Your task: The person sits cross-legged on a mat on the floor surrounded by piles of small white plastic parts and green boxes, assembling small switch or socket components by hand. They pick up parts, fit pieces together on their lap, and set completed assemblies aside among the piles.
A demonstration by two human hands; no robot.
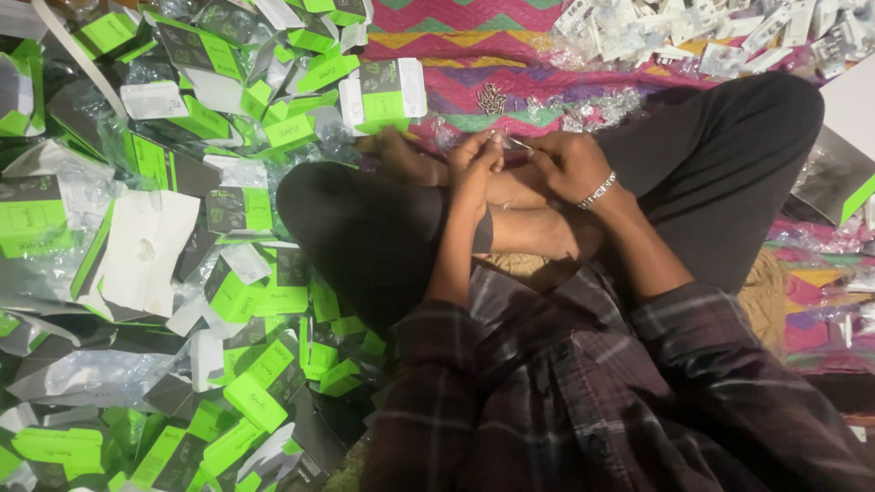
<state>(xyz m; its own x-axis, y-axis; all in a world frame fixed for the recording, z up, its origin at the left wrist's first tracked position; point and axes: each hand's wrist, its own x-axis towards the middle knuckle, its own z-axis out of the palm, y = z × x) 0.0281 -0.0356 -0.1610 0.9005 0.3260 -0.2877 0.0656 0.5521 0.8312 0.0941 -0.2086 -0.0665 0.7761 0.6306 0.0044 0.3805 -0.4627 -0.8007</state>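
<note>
Plaid sleeves [583, 383] | both hands [524, 162] pinching small clear packet [512, 141] | green-grey boxes [182, 273] heaped left

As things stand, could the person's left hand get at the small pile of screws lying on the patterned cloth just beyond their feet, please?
Probably yes. The screws lie in the open on the patterned cloth, just beyond the left hand, with only bits of clear plastic around them. The hand is pinching something small, though, so it would likely have to free its fingers first.
</note>
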